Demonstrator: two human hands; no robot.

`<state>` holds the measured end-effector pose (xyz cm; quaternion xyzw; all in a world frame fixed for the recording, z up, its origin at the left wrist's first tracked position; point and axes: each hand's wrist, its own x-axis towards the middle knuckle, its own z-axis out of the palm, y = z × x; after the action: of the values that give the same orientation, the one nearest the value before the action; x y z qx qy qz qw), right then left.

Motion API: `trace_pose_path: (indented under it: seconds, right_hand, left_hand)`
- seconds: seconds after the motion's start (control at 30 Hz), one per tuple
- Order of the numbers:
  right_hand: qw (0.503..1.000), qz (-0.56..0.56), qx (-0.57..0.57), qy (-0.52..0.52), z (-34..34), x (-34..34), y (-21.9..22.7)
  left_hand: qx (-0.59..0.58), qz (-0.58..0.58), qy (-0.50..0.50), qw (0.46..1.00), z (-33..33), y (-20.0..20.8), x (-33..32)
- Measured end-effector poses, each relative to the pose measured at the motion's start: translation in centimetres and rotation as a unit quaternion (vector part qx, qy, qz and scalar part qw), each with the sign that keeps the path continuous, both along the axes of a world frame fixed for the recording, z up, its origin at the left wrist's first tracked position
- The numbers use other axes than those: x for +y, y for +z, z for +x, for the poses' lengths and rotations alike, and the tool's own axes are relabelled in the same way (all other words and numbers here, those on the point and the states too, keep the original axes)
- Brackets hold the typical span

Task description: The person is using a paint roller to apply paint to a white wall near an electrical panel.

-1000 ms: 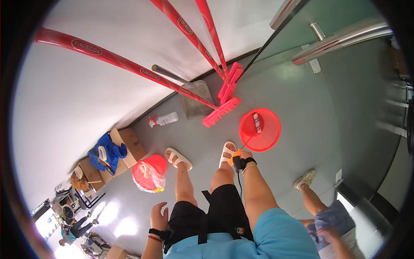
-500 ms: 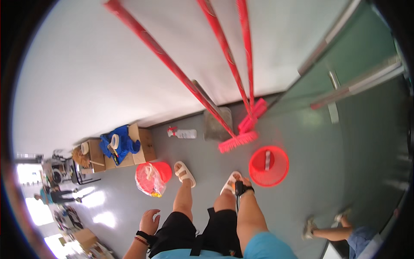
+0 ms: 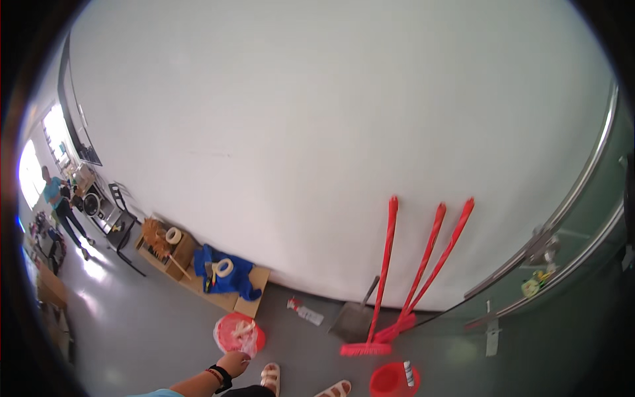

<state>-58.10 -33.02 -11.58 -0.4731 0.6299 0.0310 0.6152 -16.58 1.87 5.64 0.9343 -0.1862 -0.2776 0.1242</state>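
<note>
Red bin [image 3: 260, 339], head view: round, bright red, thin clear plastic bag [image 3: 249, 345] over the mouth, crumpled and shiny, pale twisted bunch [image 3: 243, 329] on top. Sits on grey floor [image 3: 159, 331], just beside the cardboard box [image 3: 247, 307], left of the white sandals [image 3: 270, 377]. Left hand [image 3: 234, 363] at the bin's near edge, fingers bent by the bag; can't tell if that grip is closed on plastic. Right grip out of frame, state can't be told.

The red bucket [image 3: 260, 339] seems smooth plastic, the box [image 3: 221, 300] matt cardboard.
</note>
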Motion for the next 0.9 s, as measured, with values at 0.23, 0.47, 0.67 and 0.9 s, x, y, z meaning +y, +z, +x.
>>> trace_pose_path:
  seconds: [0.23,0.47,0.67,0.9]
  right_hand:
    - [0.952,-0.282,-0.010,0.116,9.9,5.7,17.0]
    - [0.710,-0.652,-0.206,0.171,30.9,6.3,33.0]
    - [0.612,-0.716,-0.293,0.165,42.6,7.9,43.1]
    - [0.659,-0.644,-0.357,0.155,48.7,11.4,50.4]
  left_hand:
    - [0.006,-0.002,0.057,0.998,7.5,-2.9,7.2]
    - [0.053,0.079,0.097,0.991,11.5,-8.9,19.7]
    - [0.086,0.090,0.227,0.966,10.2,-10.8,24.7]
    - [0.125,-0.019,0.218,0.968,8.8,-14.1,25.7]
